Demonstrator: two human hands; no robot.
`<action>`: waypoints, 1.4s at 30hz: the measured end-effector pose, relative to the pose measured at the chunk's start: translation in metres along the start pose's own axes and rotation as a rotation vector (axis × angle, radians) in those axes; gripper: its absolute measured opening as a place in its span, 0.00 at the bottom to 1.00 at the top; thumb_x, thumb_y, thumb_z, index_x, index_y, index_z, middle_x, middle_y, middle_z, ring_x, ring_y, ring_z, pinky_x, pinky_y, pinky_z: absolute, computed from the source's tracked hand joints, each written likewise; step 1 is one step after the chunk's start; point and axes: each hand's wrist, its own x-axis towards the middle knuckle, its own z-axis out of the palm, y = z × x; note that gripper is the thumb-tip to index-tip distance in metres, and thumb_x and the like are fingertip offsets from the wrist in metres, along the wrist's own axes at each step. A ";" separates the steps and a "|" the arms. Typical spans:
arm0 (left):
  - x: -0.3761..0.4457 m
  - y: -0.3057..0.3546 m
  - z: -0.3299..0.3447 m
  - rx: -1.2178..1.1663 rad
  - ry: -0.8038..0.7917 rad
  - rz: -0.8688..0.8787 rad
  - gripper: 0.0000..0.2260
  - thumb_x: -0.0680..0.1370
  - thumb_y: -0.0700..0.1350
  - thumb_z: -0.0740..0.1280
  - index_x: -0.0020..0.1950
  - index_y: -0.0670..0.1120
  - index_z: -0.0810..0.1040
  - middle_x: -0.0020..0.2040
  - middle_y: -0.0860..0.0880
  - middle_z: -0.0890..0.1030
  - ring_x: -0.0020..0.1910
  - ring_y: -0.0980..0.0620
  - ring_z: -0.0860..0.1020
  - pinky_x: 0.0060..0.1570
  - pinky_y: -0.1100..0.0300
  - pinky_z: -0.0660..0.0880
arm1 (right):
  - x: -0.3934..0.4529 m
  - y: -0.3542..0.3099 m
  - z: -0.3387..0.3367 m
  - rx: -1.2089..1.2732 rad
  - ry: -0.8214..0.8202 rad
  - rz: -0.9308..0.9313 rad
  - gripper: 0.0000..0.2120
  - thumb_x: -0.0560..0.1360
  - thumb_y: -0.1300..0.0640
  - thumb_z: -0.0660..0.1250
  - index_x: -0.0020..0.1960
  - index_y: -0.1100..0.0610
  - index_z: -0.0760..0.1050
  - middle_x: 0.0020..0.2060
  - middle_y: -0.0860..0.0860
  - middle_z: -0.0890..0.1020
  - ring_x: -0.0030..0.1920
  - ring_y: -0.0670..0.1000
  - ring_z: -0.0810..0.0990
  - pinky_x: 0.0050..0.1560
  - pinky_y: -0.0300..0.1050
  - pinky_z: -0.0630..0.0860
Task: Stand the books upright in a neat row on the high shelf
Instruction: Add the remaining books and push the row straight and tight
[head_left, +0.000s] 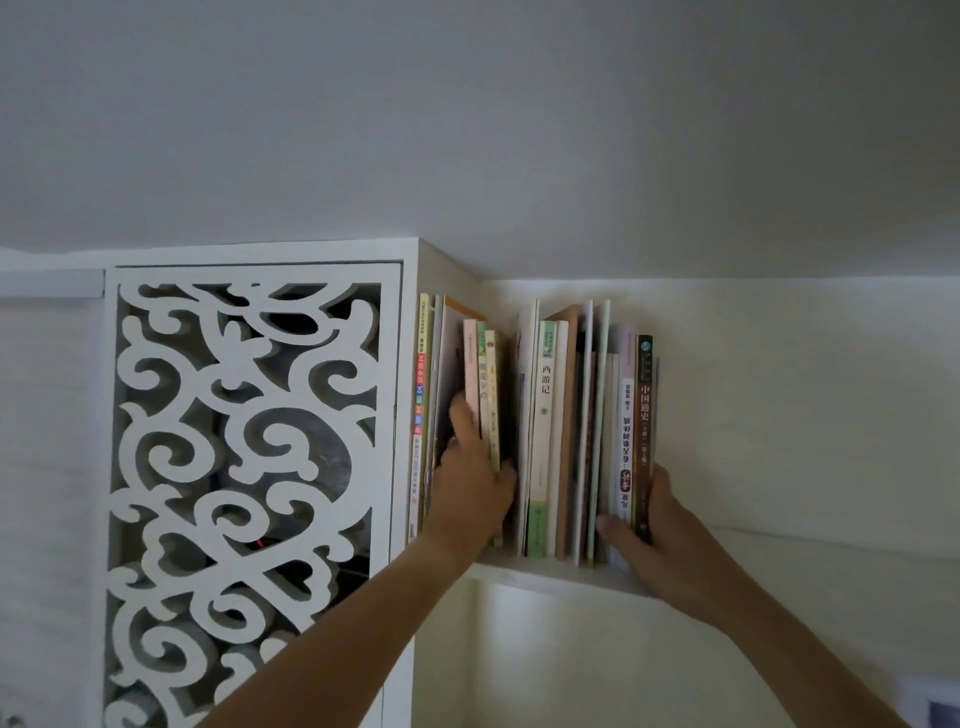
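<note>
Two bare forearms reach up to a high white shelf (545, 574). The left hand (475, 480) grips a small bundle of thin books (485, 395), thumb on the near side and fingers curled behind them. The right hand (657, 540) clamps the outermost books, thumb beside a white-spined book (626, 447), fingers wrapped behind a dark-spined book (644, 431). Between the hands stand more books (545, 431), some leaning. Left of the left hand is a carved lattice door (249, 467).
</note>
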 end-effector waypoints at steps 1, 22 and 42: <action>-0.004 0.001 0.004 0.045 0.017 -0.009 0.31 0.80 0.38 0.68 0.76 0.46 0.54 0.62 0.42 0.81 0.54 0.46 0.85 0.49 0.56 0.84 | 0.000 -0.001 0.000 0.006 -0.002 -0.011 0.36 0.79 0.45 0.67 0.80 0.48 0.50 0.73 0.43 0.71 0.70 0.45 0.73 0.70 0.45 0.73; -0.100 0.110 -0.110 0.284 0.331 0.133 0.24 0.79 0.43 0.63 0.73 0.49 0.59 0.52 0.47 0.82 0.34 0.50 0.79 0.26 0.56 0.75 | 0.023 -0.021 0.043 -0.203 0.120 0.044 0.47 0.66 0.21 0.63 0.74 0.46 0.55 0.64 0.51 0.77 0.58 0.55 0.80 0.57 0.55 0.81; -0.110 0.142 -0.035 0.079 0.309 0.043 0.21 0.81 0.43 0.62 0.71 0.52 0.59 0.53 0.57 0.75 0.40 0.54 0.81 0.34 0.54 0.83 | 0.001 -0.012 -0.005 -0.320 0.484 0.160 0.30 0.76 0.48 0.73 0.67 0.57 0.60 0.52 0.61 0.83 0.43 0.62 0.84 0.36 0.48 0.78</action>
